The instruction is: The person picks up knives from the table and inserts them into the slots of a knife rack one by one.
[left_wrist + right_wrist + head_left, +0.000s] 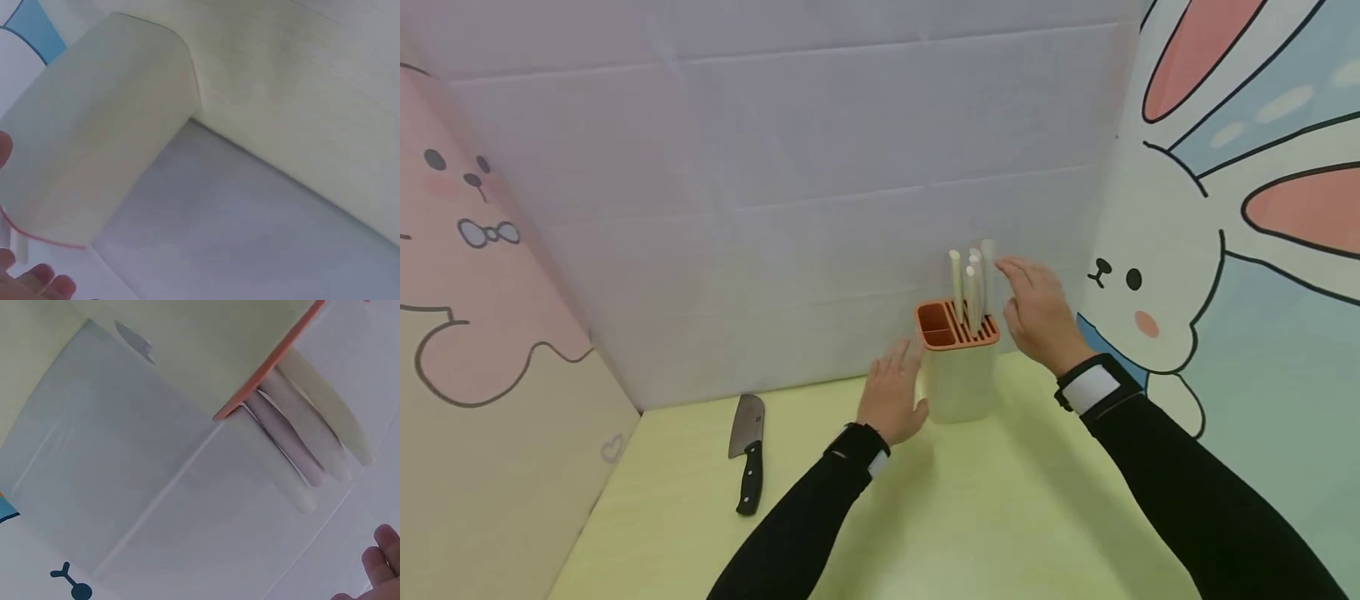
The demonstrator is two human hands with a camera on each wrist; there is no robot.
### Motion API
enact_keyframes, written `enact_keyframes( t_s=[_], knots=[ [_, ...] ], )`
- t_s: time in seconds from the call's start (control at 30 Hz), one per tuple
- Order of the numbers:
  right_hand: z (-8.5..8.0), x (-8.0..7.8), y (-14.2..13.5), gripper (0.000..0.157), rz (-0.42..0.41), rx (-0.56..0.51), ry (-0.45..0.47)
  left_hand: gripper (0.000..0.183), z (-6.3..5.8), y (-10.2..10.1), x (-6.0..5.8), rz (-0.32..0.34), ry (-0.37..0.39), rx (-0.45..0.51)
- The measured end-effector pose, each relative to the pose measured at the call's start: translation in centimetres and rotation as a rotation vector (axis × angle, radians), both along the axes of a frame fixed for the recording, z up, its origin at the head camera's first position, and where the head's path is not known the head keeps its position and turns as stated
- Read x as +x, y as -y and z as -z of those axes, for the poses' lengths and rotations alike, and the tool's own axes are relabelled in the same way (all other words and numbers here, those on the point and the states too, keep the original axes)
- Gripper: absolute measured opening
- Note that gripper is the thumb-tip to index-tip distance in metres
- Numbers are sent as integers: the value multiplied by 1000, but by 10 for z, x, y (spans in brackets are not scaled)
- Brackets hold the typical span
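A knife holder [961,379] with a pale body and an orange slotted top stands against the back wall. Several pale-handled knives [973,300] stick up out of its slots, only their handles showing. On the holder's left side is my left hand [891,398], fingers extended and thumb spread. Its fingertips [42,273] appear close to the rim in the left wrist view. My right hand [1036,310] is raised just right of the handles, palm toward them. In the right wrist view its fingers [378,565] are apart from the handles, with nothing between them.
A cleaver [750,450] with a black riveted handle lies on the pale yellow table [992,517], left of my left hand. Behind the table rises a creased white wall [775,183]. Panels with a cartoon bear [475,275] and a rabbit [1157,283] flank it.
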State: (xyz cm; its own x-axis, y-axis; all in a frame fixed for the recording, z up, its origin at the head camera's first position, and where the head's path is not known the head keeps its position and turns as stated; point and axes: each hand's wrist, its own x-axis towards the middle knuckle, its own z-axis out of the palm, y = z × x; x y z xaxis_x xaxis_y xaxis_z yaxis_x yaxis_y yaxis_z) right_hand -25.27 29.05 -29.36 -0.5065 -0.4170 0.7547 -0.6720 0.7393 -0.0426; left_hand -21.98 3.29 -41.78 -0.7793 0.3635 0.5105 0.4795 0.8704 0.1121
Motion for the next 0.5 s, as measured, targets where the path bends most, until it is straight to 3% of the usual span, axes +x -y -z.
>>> enact_keyframes(
  t_s=[0.07,0.13,0.23,0.37,0.5],
  knots=[
    [8,7,-8,47,-9,-56,-39,75,4,32,6,-51,-14,37],
    [17,15,-18,46,-13,-103,-68,60,10,68,14,-148,-8,45],
    [34,28,-34,45,2,-118,-87,43,27,119,29,-305,62,29],
    [57,42,-50,43,21,-90,-78,41,52,168,51,-463,313,23],
    [79,51,-57,42,19,-61,-30,53,77,193,68,-573,525,43]
  ],
)
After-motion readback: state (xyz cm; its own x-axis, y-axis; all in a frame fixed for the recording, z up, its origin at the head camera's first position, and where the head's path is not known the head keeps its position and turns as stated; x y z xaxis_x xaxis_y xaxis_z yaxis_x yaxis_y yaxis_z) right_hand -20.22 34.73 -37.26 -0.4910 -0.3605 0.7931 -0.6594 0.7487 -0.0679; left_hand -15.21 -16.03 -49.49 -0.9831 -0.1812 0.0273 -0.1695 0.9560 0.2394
